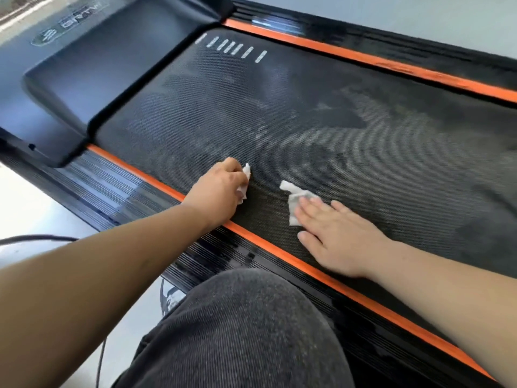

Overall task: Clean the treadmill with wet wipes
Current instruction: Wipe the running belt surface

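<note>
The treadmill's black textured belt [307,113] runs across the view, smeared with grey dusty and damp patches. Orange strips [279,253] border it on both sides. My left hand [218,189] grips a crumpled white wet wipe [246,177] near the belt's near edge, fingers curled round it. To its right, my right hand [335,233] lies flat with straight fingers pressing a second white wipe [296,200] onto the belt. Most of that wipe sticks out beyond the fingertips.
The black motor cover [98,65] with a logo sits at the upper left. A ribbed black side rail [117,189] runs along the near edge. My knee in grey trousers [246,331] is at the bottom. A dark cable [33,238] lies on the pale floor at left.
</note>
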Demonstrator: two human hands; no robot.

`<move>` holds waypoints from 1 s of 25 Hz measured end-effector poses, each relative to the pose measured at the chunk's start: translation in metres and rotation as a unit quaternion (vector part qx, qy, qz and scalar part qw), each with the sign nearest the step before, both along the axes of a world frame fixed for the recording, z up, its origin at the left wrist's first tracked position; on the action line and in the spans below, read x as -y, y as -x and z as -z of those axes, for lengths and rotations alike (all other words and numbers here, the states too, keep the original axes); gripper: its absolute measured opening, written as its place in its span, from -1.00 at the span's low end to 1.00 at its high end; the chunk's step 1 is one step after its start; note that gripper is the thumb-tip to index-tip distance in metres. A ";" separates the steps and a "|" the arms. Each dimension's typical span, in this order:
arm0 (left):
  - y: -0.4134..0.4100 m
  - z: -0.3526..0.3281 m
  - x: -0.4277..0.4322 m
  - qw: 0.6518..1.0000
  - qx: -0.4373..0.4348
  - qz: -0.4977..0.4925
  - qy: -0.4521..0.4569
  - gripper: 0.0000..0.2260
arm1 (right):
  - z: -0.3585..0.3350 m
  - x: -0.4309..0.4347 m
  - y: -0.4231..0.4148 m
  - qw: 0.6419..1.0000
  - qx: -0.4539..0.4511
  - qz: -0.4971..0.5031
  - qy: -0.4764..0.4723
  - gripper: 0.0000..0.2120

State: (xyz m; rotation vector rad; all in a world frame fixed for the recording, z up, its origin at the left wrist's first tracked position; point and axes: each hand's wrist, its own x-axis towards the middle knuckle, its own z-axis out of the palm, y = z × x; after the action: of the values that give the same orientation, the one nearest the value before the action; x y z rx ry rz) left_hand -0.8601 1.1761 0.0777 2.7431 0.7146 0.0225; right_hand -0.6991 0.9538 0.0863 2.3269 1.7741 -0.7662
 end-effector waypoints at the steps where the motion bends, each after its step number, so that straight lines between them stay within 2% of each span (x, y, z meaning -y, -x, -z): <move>1: 0.000 0.003 -0.001 1.000 0.004 -0.012 -0.007 -0.87 | 0.001 0.000 -0.004 0.999 0.023 0.040 0.010 -0.34; 3: 0.002 0.006 0.002 0.999 0.026 -0.046 -0.009 -0.89 | 0.002 -0.002 -0.008 0.994 0.024 0.102 0.017 -0.37; 4: 0.003 0.007 0.003 0.997 0.039 -0.066 -0.007 -0.89 | 0.000 -0.002 -0.007 0.996 0.011 0.092 0.009 -0.38; 6: 0.002 0.008 0.007 0.996 0.048 -0.076 -0.010 -0.89 | -0.004 -0.002 0.001 0.999 -0.030 0.010 -0.003 -0.41; 8: 0.003 0.007 0.011 0.999 0.041 -0.021 -0.015 -0.91 | -0.008 0.003 0.009 0.996 -0.061 -0.061 0.007 -0.42; 10: 0.005 0.009 0.018 0.997 0.022 0.071 0.002 -0.86 | -0.009 0.007 0.007 0.997 -0.041 -0.068 0.008 -0.41; 12: 0.008 0.008 0.020 0.996 0.001 0.078 0.045 -0.72 | -0.005 0.009 0.001 1.000 0.010 -0.017 0.002 -0.37; 15: 0.003 0.004 0.021 0.996 -0.013 -0.055 0.070 -0.59 | 0.004 0.007 -0.010 0.988 0.041 0.141 0.040 -0.37; 17: -0.002 -0.001 0.036 0.996 -0.033 -0.069 0.053 -0.57 | 0.005 0.007 -0.009 0.984 0.023 0.174 0.040 -0.36; 18: -0.005 -0.003 0.047 0.997 -0.030 -0.033 0.063 -0.54 | 0.002 0.011 -0.007 0.989 0.003 0.147 0.021 -0.35; 20: -0.004 -0.007 0.067 0.990 -0.017 0.090 0.111 -0.51 | -0.007 0.022 0.004 0.998 -0.050 0.025 -0.005 -0.27; 22: -0.002 -0.011 0.065 0.973 -0.039 0.193 0.122 -0.48 | -0.014 0.033 0.013 0.995 -0.089 -0.052 0.017 -0.15; 23: -0.003 -0.009 0.054 0.972 -0.045 0.200 0.118 -0.46 | -0.013 0.038 0.013 0.995 -0.083 -0.050 0.023 -0.13; 25: -0.003 0.001 0.030 0.989 -0.044 0.105 0.099 -0.43 | -0.006 0.044 0.006 0.999 -0.026 0.017 0.012 -0.20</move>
State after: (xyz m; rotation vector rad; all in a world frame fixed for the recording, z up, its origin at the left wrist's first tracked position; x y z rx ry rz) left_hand -0.8575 1.1456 0.0766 2.6239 0.4204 -0.2051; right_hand -0.7047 0.9095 0.0923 2.3487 1.7395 -0.8569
